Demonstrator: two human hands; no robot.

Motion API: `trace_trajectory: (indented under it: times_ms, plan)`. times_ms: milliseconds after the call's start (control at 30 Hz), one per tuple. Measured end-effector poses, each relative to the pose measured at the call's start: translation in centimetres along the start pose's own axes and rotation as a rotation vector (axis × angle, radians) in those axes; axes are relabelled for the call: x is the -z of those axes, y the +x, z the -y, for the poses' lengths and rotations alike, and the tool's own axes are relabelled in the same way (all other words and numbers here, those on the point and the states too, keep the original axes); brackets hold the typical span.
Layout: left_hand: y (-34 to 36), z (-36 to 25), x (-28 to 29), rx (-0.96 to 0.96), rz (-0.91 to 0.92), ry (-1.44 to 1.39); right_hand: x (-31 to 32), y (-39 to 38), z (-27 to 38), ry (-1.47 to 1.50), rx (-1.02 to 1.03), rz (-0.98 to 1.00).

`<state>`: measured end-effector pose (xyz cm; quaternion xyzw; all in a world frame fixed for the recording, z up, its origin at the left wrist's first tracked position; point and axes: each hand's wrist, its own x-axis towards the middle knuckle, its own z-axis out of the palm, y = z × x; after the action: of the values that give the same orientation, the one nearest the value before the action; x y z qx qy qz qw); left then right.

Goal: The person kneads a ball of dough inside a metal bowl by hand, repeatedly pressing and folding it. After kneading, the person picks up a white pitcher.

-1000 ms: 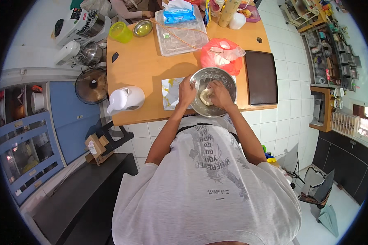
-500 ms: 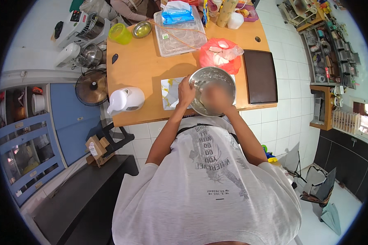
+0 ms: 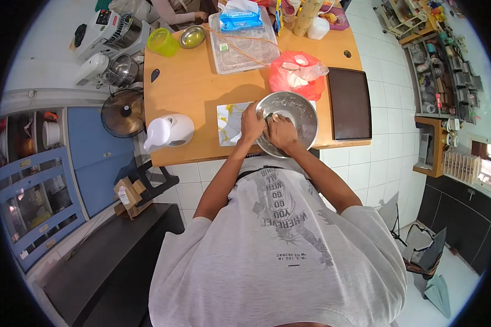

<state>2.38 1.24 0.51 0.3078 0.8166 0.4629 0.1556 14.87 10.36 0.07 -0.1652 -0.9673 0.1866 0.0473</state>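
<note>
A steel mixing bowl (image 3: 303,109) tilts toward me at the table's front edge, its inside wall smeared with pale residue. My left hand (image 3: 252,123) is closed on the bowl's left rim, with the fingers over the edge. Inside the bowl, my right hand (image 3: 282,132) is against the left part of the wall, its fingers curled together. Whatever they hold, if anything, is hidden. Under and left of the bowl lies a white and yellow patterned sheet (image 3: 229,124). Just behind the bowl sits a red plastic bag (image 3: 297,76) with something white in it.
On the wooden table (image 3: 193,82) stand a white electric kettle (image 3: 172,131), a dark brown tray (image 3: 350,103), a clear lidded box (image 3: 240,54) topped with a blue wipes pack (image 3: 241,20), a small metal bowl (image 3: 192,37) and a green container (image 3: 162,42). Across the table is another person (image 3: 180,12).
My right hand has moved left inside the bowl, from its middle toward the left wall near my left hand. The left hand keeps its place on the rim.
</note>
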Motion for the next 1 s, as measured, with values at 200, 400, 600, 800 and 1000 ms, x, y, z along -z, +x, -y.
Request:
trace_trajectory:
  times_ms: [200, 400, 600, 800, 1000]
  plan:
    - [0.3, 0.2, -0.2, -0.004, 0.036, -0.048, -0.2, 1.8, -0.9, 0.041, -0.063, 0.147]
    - [1.1, 0.6, -0.2, 0.010, 0.082, -0.019, 0.6, 3.0, -1.3, 0.265, -0.513, 0.061]
    - [0.8, 1.1, -0.1, -0.017, 0.036, -0.026, 3.2, 0.0, -4.6, 0.674, -0.326, 0.144]
    - [0.6, 1.2, -0.2, -0.022, 0.029, 0.004, 5.6, -1.0, -3.6, 0.360, -0.120, 0.068]
    - [0.4, 1.0, 0.1, -0.051, -0.004, 0.011, 4.8, -0.7, -3.6, 0.348, -0.094, 0.129]
